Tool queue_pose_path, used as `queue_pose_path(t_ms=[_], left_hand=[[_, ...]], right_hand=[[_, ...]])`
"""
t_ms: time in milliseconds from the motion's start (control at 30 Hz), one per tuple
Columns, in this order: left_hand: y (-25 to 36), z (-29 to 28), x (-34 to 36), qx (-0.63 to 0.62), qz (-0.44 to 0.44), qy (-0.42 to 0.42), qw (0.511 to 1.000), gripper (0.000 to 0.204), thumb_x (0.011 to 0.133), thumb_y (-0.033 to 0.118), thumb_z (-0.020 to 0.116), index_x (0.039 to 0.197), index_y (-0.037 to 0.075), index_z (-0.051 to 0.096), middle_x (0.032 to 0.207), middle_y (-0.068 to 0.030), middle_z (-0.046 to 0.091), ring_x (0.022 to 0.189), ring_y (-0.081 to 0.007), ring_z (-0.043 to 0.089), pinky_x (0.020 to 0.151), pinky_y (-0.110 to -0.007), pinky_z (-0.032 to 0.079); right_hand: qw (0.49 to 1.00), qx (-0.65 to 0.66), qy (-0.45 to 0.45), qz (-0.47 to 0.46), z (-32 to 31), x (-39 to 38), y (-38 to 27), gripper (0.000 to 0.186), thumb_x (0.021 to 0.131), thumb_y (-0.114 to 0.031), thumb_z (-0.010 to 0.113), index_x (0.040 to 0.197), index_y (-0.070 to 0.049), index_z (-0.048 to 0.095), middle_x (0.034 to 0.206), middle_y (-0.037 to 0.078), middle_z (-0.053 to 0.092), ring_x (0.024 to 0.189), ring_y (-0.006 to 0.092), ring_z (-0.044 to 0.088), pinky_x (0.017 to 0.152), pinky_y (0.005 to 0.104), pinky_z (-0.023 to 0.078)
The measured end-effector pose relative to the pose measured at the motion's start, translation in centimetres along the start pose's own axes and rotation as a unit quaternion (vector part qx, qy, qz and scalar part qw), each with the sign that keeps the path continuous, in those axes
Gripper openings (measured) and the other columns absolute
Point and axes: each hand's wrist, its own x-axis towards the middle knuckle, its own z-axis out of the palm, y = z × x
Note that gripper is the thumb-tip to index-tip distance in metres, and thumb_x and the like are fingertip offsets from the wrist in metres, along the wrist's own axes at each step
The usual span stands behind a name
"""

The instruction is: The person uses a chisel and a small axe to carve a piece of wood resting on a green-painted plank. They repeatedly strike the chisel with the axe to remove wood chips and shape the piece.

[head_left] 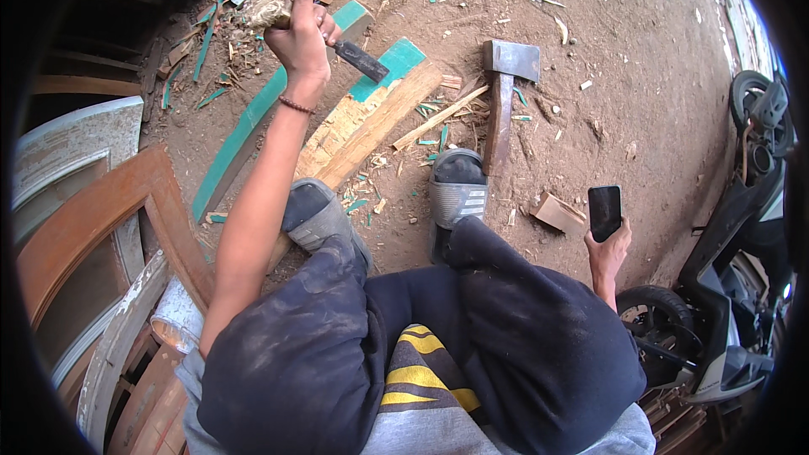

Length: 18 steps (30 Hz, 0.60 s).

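My left hand (305, 38) reaches far forward, fingers wrapped around a bladed tool whose black handle (362, 61) sticks out toward the right. Against that hand is a pale fibrous tuft (271, 4); whether I grip it too cannot be told. Just below the handle lies a wooden beam (371, 114), partly green-painted and partly hewn to bare wood. Off to the right, my right hand (610, 253) holds a smartphone (604, 212) upright, its screen dark. An axe (511, 63) with a brown wooden handle rests on the ground beyond my right foot.
Another green-painted beam (244, 143) lies left of the hewn one. Wood chips and a small wood block (559, 214) are scattered over the dirt. Old wooden frames (160, 202) and a white bucket (179, 318) crowd the left. A motorcycle (716, 320) stands at the right.
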Motion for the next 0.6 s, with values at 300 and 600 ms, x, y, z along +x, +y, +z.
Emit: queue_pose_path(t_ms=[300,600], left_hand=[[0.0,0.0,0.1,-0.005,-0.001,-0.001,1.000,0.039,0.094,0.021,0.059,0.061,0.010,0.040,0.055,0.0017,0.039,0.044,-0.0089,0.037,0.040,-0.027,0.030],[-0.1,0.1,0.2,-0.006,0.000,-0.001,1.000,0.039,0.094,0.020,0.059,0.061,0.011,0.039,0.055,0.0017,0.039,0.043,-0.0087,0.037,0.040,-0.027,0.029]], right_hand=[[0.999,0.017,-0.025,-0.021,-0.1,0.1,-0.3,0.071,0.070,-0.016,0.077,0.129,-0.003,0.040,0.120,0.020,0.049,0.116,0.0377,0.049,0.094,0.0473,0.043],[0.999,0.045,0.013,0.006,0.0,0.3,-1.2,0.085,0.070,-0.018,0.078,0.138,0.002,0.032,0.128,0.025,0.047,0.121,0.0398,0.047,0.099,0.0462,0.042]])
